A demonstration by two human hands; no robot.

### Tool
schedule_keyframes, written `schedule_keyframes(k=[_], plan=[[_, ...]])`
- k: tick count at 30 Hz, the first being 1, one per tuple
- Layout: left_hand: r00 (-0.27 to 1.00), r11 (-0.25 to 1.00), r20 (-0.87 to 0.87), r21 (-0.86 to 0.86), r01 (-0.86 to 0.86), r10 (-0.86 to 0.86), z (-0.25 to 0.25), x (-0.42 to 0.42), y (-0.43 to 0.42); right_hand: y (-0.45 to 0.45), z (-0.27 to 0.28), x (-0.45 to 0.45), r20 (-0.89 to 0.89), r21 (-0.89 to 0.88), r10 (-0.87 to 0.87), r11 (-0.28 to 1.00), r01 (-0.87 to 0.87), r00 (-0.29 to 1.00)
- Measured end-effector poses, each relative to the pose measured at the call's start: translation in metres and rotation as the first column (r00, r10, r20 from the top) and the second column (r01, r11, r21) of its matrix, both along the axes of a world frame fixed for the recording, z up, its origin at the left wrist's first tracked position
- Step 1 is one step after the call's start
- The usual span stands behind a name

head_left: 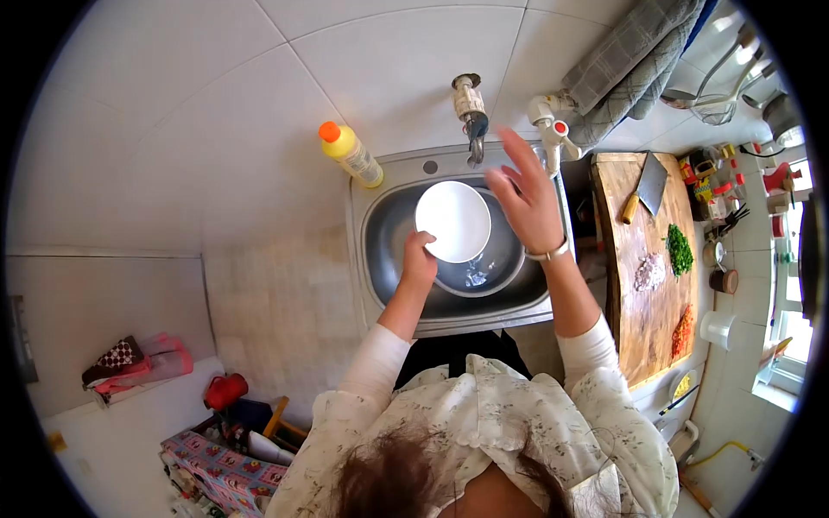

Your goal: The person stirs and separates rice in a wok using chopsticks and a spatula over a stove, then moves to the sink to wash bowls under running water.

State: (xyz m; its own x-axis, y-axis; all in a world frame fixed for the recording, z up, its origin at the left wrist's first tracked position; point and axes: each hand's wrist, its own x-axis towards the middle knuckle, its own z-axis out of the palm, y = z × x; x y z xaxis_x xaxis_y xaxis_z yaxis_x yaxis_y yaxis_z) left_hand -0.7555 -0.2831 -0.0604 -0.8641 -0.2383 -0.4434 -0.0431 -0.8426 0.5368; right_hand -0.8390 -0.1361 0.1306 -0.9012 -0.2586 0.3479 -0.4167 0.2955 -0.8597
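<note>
A white bowl (453, 221) is tilted over the sink (389, 298), its round white face turned up toward me. My left hand (420, 259) grips its lower left rim, thumb on top. To the right of the bowl, my right hand (530, 200) is raised with fingers apart and slightly blurred, holding nothing. It is nearest to the faucet (476, 129) on the wall, without touching it as far as I can see. Beneath the bowl, a round basin (509, 281) sits in the sink with what looks like water in it; the bowl hides part of it.
A yellow bottle with an orange cap (352, 155) stands at the sink's back left corner. Right of the sink, a wooden cutting board (635, 302) bears a cleaver (649, 186), chopped greens (680, 250) and other chopped food. A white valve with a red mark (557, 129) projects beside the faucet.
</note>
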Motion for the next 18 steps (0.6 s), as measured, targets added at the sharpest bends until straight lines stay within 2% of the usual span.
schedule_keyframes(k=[3,6,7,8,9,10,11,12,13,14,16,18], plan=[[0.999,0.999,0.035,-0.026,0.029,-0.028,-0.018,-0.008,0.003,-0.020,0.017,-0.012,-0.020,0.139,0.013,0.990,-0.010,1.000],[0.996,1.000,0.090,0.006,0.028,-0.029,-0.047,-0.012,0.004,-0.020,0.011,-0.016,-0.161,0.194,-0.019,0.980,0.051,0.987],[0.995,1.000,0.102,0.022,0.000,-0.002,-0.025,-0.009,0.008,-0.018,0.013,-0.014,-0.083,0.160,-0.015,0.987,0.028,0.996],[0.992,0.995,0.110,0.086,0.044,-0.053,-0.024,-0.008,0.005,-0.018,0.019,-0.010,-0.016,0.126,-0.038,0.991,0.040,0.999],[0.993,0.994,0.111,0.105,0.024,-0.036,0.000,-0.007,0.013,-0.018,0.028,-0.006,0.063,0.260,-0.042,0.965,0.024,0.997],[0.995,0.993,-0.003,0.064,0.102,-0.102,-0.040,-0.005,-0.001,-0.017,0.025,-0.002,0.026,0.201,-0.038,0.979,0.032,0.999],[0.983,0.983,-0.074,0.052,0.175,-0.171,-0.017,-0.009,0.005,-0.016,0.033,-0.002,0.070,0.235,-0.067,0.971,0.049,0.995],[0.976,0.976,-0.041,0.024,0.216,-0.215,-0.008,-0.006,0.004,-0.026,0.015,-0.004,0.000,0.216,-0.111,0.970,0.108,0.994],[0.968,0.968,-0.027,0.031,0.248,-0.248,-0.028,-0.008,-0.006,-0.019,0.014,-0.004,0.046,0.173,-0.032,0.985,0.024,0.998],[0.962,0.962,0.009,0.008,0.273,-0.273,-0.023,-0.005,-0.008,-0.020,0.013,0.000,0.017,0.112,-0.061,0.992,0.059,0.998],[0.950,0.952,0.057,0.008,0.306,-0.306,-0.035,-0.007,-0.022,-0.019,0.001,-0.002,-0.027,0.034,-0.014,0.999,0.015,1.000],[0.923,0.922,0.036,-0.045,0.385,-0.383,-0.039,-0.012,-0.029,-0.006,-0.013,-0.006,0.019,-0.215,0.139,0.968,-0.132,0.990]])
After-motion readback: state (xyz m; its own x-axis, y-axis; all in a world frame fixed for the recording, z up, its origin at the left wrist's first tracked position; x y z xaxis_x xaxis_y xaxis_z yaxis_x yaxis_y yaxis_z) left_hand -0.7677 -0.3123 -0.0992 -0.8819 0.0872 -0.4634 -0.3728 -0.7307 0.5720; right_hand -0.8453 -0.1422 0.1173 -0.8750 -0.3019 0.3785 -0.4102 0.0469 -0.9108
